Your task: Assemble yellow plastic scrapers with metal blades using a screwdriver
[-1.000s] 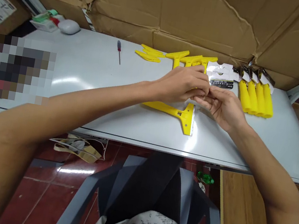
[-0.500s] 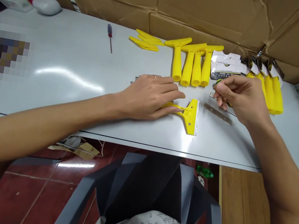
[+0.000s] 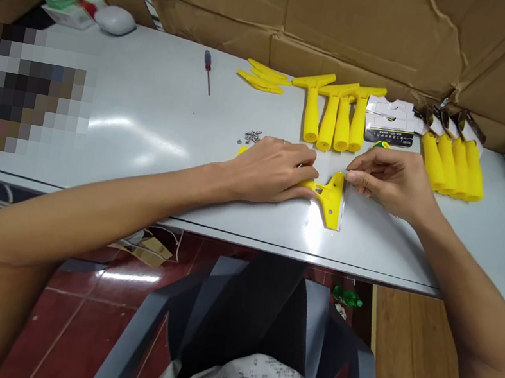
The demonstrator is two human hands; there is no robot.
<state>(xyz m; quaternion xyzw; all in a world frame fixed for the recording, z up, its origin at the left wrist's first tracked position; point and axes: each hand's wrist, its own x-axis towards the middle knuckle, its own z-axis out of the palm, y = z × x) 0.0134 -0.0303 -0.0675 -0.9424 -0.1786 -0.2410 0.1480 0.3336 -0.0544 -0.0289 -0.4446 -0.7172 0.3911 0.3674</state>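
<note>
A yellow scraper [image 3: 334,203] with a screw in its head lies on the white table, its blade edge facing right. My left hand [image 3: 280,171] is closed over its handle, pressing it to the table; the handle's end peeks out by the wrist. At the upper corner of the scraper's head my right hand [image 3: 389,177] is closed in a pinch. What sits between those fingertips, if anything, is too small to make out. A yellow-and-green object [image 3: 381,145] shows partly behind the right hand. Small metal screws [image 3: 252,137] lie in a pile beyond my left hand.
Several yellow scraper handles [image 3: 329,114] stand in a row at the back, beside thin yellow pieces [image 3: 263,77]. White-and-black cards [image 3: 391,122] and more handles with black-covered heads [image 3: 452,165] are to the right. A screwdriver [image 3: 208,72] lies left; cardboard [image 3: 359,25] walls the back.
My right hand has moved left and down to the scraper's blade corner. The loose metal blade seen beneath it earlier is now out of sight. My left hand stays on the handle.
</note>
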